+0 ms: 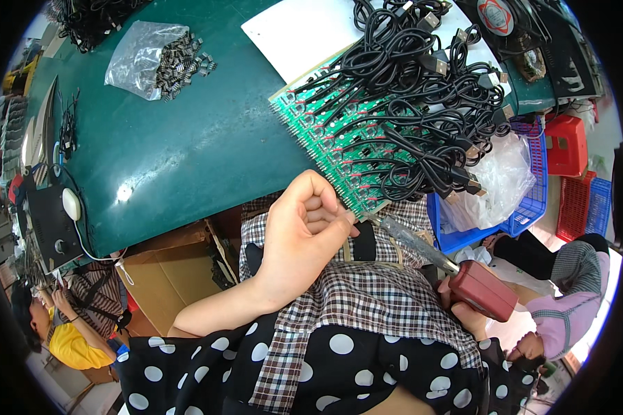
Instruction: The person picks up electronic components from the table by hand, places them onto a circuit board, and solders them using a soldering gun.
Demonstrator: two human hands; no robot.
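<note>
Dotted clothing (329, 373) is cut off; right grip (468, 315) holds soldering iron (479, 285); left grip (301, 235) curls, its hold unclear.

One emblem, but no words or numbers I can read from here.
At the far right of the desk (187, 152), I make out a round, pale label (497, 16) with a red, angular, star-like emblem, set on a dark piece of equipment (526, 31). Any lettering on it is too small for me to read.
</note>
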